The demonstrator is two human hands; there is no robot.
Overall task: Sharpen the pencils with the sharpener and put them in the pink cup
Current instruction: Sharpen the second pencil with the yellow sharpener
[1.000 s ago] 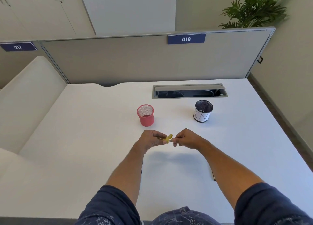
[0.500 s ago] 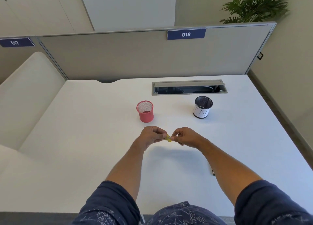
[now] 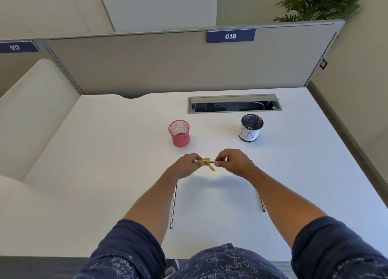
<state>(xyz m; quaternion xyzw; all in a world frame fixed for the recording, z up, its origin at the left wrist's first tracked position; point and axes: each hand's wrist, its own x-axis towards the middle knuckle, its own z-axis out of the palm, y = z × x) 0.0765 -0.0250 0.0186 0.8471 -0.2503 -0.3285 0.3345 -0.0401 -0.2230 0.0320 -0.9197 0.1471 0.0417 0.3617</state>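
Left hand [image 3: 184, 167] pinches yellow sharpener [image 3: 206, 163]; right hand [image 3: 233, 163] pinches pencil [image 3: 216, 161] entering it, above white tabletop [image 3: 105, 163]. Pink cup [image 3: 179, 133] just beyond; black mesh cup [image 3: 251, 128] farther right. Spare pencils: one [image 3: 173, 207] beside left forearm, one [image 3: 262, 204] partly hidden by right forearm.

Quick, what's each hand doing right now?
Left hand: grips the yellow sharpener.
Right hand: pinches a pencil at the sharpener.
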